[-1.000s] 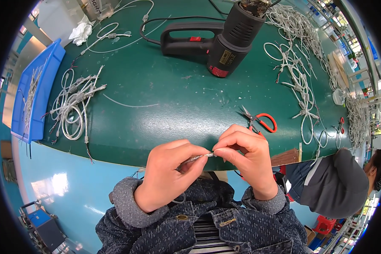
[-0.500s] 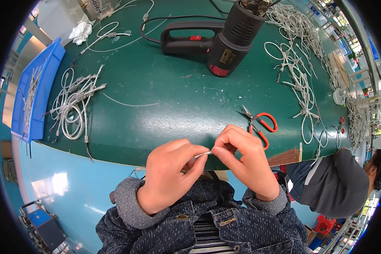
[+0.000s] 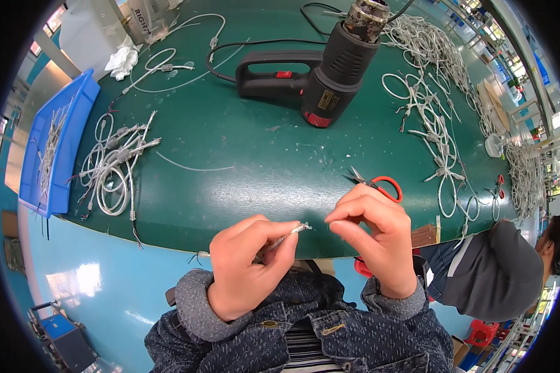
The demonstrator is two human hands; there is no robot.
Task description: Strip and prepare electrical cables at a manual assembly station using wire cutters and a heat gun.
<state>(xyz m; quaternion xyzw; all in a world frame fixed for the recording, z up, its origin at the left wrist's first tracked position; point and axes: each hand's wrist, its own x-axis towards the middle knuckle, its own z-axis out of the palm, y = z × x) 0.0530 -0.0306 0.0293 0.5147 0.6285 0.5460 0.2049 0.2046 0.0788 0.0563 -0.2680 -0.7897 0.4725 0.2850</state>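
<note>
My left hand [image 3: 246, 264] pinches a thin clear-jacketed cable [image 3: 300, 228] between thumb and forefinger, over the table's near edge. The cable's frayed silvery end sticks out past the fingertips toward the right; most of its length is hidden in the hand. A short way to the right, my right hand [image 3: 379, 239] is raised with curled fingers, apart from the cable end. Its thumb and forefinger tips are slightly parted, and nothing shows between them. Just beyond that hand lies a pair of red-handled scissors [image 3: 389, 185], partly covered by it.
A black heat gun [image 3: 333, 81] stands at the far middle of the green table [image 3: 255, 137]. Bundled cables [image 3: 115, 161] lie left, beside a blue tray [image 3: 74, 133] holding wires. More cables [image 3: 442, 137] are heaped right. Another person [image 3: 501, 270] sits at the right.
My right hand has let go of the cable end and moved away to the right, over part of the scissors. More of the frayed end shows beyond my left fingertips.
</note>
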